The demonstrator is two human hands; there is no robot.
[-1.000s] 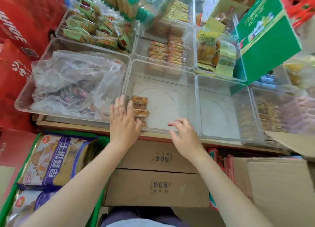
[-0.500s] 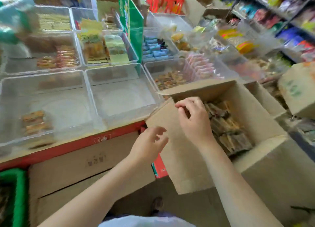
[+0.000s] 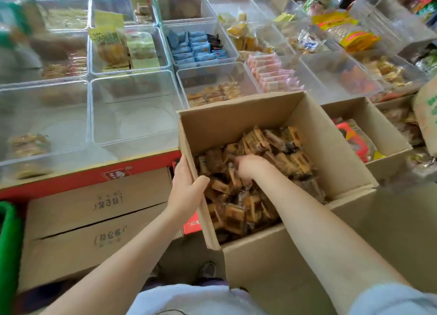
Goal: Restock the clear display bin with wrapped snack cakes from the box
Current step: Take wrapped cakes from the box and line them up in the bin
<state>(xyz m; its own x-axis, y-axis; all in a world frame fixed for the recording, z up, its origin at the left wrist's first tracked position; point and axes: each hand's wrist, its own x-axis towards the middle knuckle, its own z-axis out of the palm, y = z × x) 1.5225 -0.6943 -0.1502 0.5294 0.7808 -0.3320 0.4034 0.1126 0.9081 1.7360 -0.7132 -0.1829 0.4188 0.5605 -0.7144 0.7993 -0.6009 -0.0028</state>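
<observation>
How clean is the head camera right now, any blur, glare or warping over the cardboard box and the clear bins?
Head view: the open brown cardboard box and its wrapped snack cakes are fairly sharp; the left hand grips its wall, the right hand is in the cakes. The clear plastic bins at left are smeared and hazy with pale reflections. Wide-angle bending curves the edges. Lighting is even, without hard shadows.
</observation>
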